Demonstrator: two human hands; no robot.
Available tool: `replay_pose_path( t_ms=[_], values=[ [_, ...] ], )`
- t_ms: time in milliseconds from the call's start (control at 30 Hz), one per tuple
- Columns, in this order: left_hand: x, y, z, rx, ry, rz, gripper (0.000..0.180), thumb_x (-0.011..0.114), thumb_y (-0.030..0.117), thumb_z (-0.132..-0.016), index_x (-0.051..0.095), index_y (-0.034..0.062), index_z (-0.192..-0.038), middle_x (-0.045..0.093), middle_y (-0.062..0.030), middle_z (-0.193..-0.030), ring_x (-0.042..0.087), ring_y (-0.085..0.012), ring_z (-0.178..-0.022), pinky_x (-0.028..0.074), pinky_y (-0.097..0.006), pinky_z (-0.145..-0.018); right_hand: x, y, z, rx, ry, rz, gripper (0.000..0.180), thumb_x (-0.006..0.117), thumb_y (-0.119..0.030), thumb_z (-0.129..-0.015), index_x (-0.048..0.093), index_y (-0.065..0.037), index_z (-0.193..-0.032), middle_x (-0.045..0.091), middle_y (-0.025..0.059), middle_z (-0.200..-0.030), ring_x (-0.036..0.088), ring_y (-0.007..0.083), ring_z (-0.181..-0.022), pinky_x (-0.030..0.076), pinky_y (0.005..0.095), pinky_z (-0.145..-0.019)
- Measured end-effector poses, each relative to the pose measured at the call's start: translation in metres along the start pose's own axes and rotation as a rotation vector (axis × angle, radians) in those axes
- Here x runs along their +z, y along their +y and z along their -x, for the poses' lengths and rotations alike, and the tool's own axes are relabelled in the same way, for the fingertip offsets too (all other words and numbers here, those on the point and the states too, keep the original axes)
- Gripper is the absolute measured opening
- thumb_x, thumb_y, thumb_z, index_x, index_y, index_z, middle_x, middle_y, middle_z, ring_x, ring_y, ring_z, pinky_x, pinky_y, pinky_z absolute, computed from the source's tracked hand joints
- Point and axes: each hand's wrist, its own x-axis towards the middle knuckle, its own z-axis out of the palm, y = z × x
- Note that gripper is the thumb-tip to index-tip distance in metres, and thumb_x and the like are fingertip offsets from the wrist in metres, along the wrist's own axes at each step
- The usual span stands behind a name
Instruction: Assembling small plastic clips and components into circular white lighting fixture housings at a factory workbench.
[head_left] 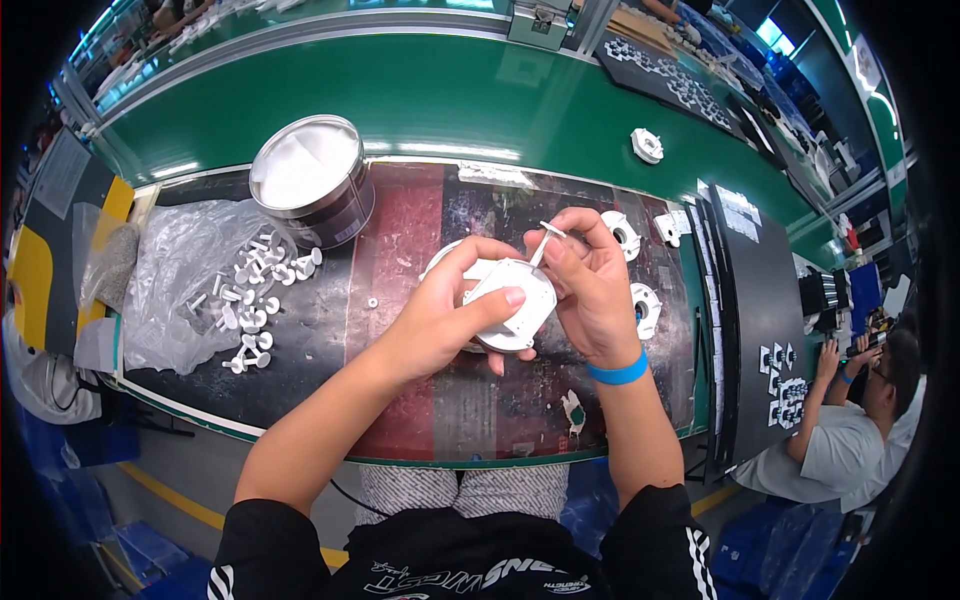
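Note:
My left hand [440, 315] grips a white round plastic housing [527, 312] above the middle of the work mat, its thumb pressed on the top face. In my right hand [592, 290], thumb and fingers pinch a white disc-headed plastic pin [543, 246]. The pin's stem points down at the housing's upper edge; whether it touches cannot be told. Another white round part [440, 256] is partly hidden behind my left hand. Several similar white pins [250, 300] lie loose at the left.
A large metal tin [335, 215] with white content stands behind the pins, beside a clear plastic bag [175, 290]. White round parts [646, 311] lie right of my hands; another [647, 146] sits farther back. Black boards [755, 330] stand at the right, near another person [850, 430].

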Motion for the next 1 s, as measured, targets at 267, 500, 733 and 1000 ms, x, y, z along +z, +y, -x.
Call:
replay_pose_path(
  t_ms=[267, 500, 733, 1000],
  values=[
    [0.000, 0.002, 0.000, -0.045, -0.013, 0.033, 0.045, 0.061, 0.023, -0.095, 0.038, 0.0005, -0.127, 0.065, -0.0182, -0.099, 0.071, -0.0249, -0.074, 0.056, -0.028, -0.050, -0.002, 0.000, 0.000, 0.018, -0.021, -0.086, 0.027, 0.071, -0.011, -0.090, 0.055, -0.007, -0.111, 0.070, 0.0122, -0.103, 0.053, 0.0038, -0.069, 0.040, 0.0184, -0.058],
    [0.000, 0.000, 0.000, -0.058, -0.020, 0.050, 0.044, 0.060, 0.023, -0.095, 0.038, 0.0010, -0.126, 0.065, -0.0185, -0.100, 0.071, -0.0249, -0.074, 0.056, -0.028, -0.050, 0.000, -0.001, 0.001, 0.030, 0.002, -0.061, 0.027, 0.071, -0.011, -0.089, 0.055, -0.006, -0.110, 0.070, 0.0118, -0.102, 0.048, 0.0027, -0.065, 0.037, 0.0175, -0.057],
    [0.000, -0.004, 0.001, -0.072, -0.013, 0.066, 0.037, 0.056, 0.018, -0.095, 0.041, 0.0067, -0.128, 0.065, -0.0225, -0.099, 0.071, -0.0287, -0.072, 0.056, -0.029, -0.049, 0.003, 0.000, 0.002, -0.179, -0.024, 0.206, 0.023, 0.066, -0.006, -0.091, 0.055, -0.006, -0.111, 0.067, 0.0104, -0.103, 0.060, 0.0100, -0.074, 0.049, 0.0218, -0.066],
    [0.000, -0.001, -0.001, -0.063, -0.007, 0.109, 0.042, 0.061, 0.023, -0.095, 0.038, 0.0046, -0.126, 0.067, -0.0195, -0.096, 0.071, -0.0245, -0.075, 0.057, -0.030, -0.056, -0.007, -0.004, -0.003, -0.339, -0.211, 0.480, 0.013, 0.056, 0.000, -0.090, 0.063, 0.000, -0.102, 0.063, 0.0120, -0.108, 0.060, 0.0178, -0.102, 0.048, 0.0308, -0.089]
  ],
)
